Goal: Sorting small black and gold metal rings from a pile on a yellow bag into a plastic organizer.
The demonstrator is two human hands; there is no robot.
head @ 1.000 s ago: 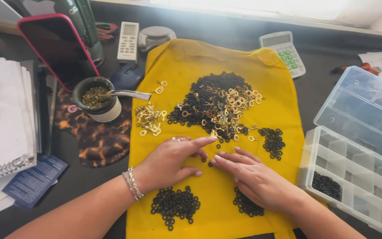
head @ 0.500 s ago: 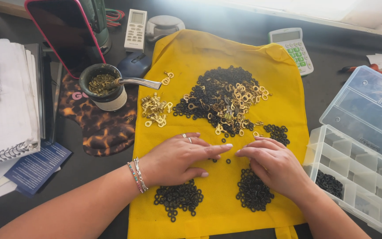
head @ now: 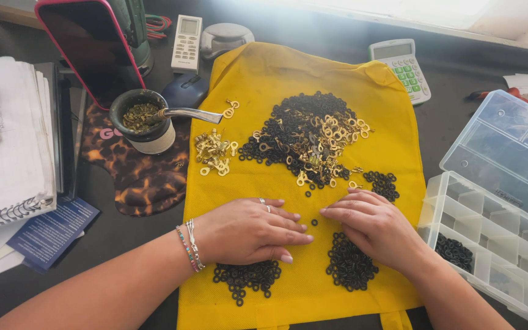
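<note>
Yellow cloth (head: 313, 73): matt, non-woven-looking fabric with a fine rough grain, lying under both hands.
Black rings (head: 349, 264): dull, rubber-like, beneath the right hand (head: 377, 229); a like heap (head: 247, 278) just below the left hand (head: 245, 231).
Brass-coloured eyelets (head: 214, 153): shiny metal, beyond the left hand.
Mixed pile (head: 307, 137): matt black and glossy gold pieces, beyond both hands.
Compartment box (head: 490, 220): clear smooth plastic, right of the right hand.
Cup straw (head: 194, 115): polished metal.
Mat (head: 139, 183): smooth mottled brown print.
Bracelets (head: 189, 244): beaded and metallic.

both hands (head: 249, 232) drawn nearer, fingertips parted
</note>
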